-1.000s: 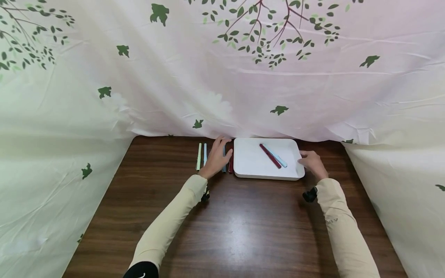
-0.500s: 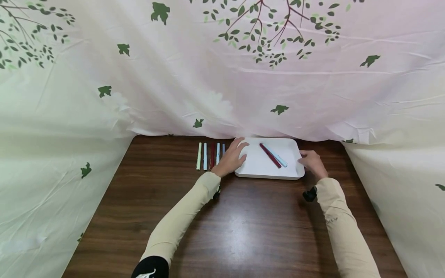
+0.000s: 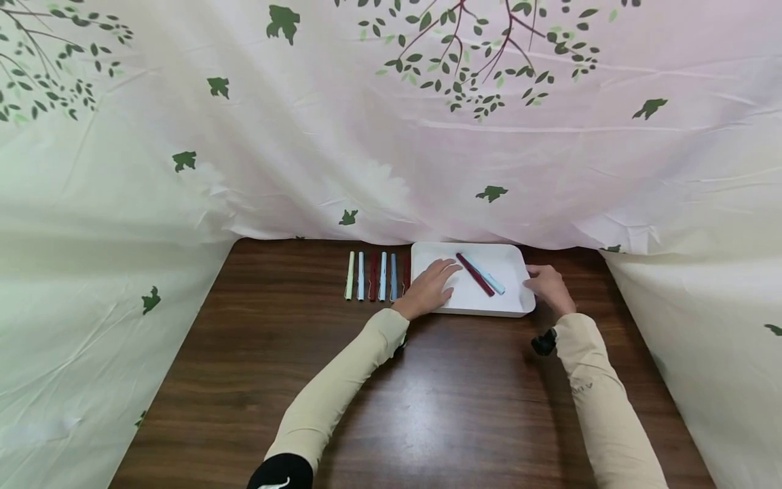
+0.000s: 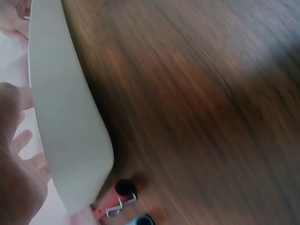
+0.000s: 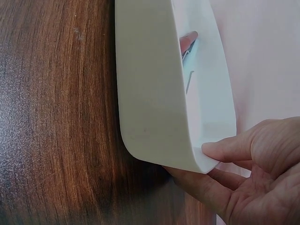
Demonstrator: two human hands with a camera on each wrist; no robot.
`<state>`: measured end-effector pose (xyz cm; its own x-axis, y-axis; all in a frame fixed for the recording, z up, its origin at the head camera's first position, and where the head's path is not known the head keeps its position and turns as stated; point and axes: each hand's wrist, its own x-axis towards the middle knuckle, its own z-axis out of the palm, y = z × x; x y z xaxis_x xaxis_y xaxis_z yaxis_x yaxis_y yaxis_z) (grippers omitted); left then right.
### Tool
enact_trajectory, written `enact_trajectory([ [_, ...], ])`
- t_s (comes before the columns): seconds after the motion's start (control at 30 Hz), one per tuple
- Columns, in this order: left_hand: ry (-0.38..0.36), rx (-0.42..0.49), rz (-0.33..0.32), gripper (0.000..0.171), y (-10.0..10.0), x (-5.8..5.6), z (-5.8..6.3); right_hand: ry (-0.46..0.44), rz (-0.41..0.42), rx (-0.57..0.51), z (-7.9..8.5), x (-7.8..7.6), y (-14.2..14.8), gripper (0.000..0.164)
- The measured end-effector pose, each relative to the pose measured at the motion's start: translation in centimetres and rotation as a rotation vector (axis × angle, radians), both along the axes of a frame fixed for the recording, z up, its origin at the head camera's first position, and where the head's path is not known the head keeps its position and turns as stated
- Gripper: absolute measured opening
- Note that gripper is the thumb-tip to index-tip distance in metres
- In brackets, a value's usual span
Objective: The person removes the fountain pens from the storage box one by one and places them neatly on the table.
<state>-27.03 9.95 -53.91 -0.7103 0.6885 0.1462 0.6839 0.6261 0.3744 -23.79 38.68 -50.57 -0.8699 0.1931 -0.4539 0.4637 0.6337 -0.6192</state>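
Observation:
My left hand (image 3: 432,288) reaches over the white tray (image 3: 476,313) with its fingers spread and loosely bent. Its fingertips are near the upper end of a dark red pen (image 3: 475,275), with nothing visible in its grasp. That pen lies slantwise in the tray beside a light blue pen (image 3: 492,280). At the tray's right end, my right hand (image 3: 552,288) holds the rim. In the right wrist view, the thumb (image 5: 225,150) is over the wall's inner side and the other fingers are outside and below.
Left of the tray, several pens stand side by side in a row: a light green pen (image 3: 349,275), light blue ones, a blue pen (image 3: 394,276) and dark red ones. The dark wooden table (image 3: 415,407) ends at a printed cloth (image 3: 391,170) behind.
My left hand has moved right from above the row of pens to inside the tray's area, uncovering the row. The right hand stays on the tray rim.

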Motion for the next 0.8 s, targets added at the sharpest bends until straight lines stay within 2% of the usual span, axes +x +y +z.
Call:
enact_trajectory([
  [0.17, -0.051, -0.045, -0.037, 0.056, 1.0, 0.5, 0.0, -0.004, 0.004, -0.002, -0.1, 0.0, -0.1, 0.054],
  [0.4, -0.051, -0.102, -0.077, 0.061, 1.8, 0.7, 0.2, -0.002, 0.008, 0.005, 0.1, -0.1, 0.0, 0.054],
  [0.6, -0.082, -0.161, -0.067, 0.064, 3.0, 0.7, 0.4, -0.011, 0.0, 0.01, 0.0, -0.2, 0.1, 0.054],
  [0.8, -0.005, -0.337, -0.072, 0.073, 4.9, 1.0, 1.3, 0.013, 0.019, 0.031, -0.4, -0.2, 0.1, 0.053],
])
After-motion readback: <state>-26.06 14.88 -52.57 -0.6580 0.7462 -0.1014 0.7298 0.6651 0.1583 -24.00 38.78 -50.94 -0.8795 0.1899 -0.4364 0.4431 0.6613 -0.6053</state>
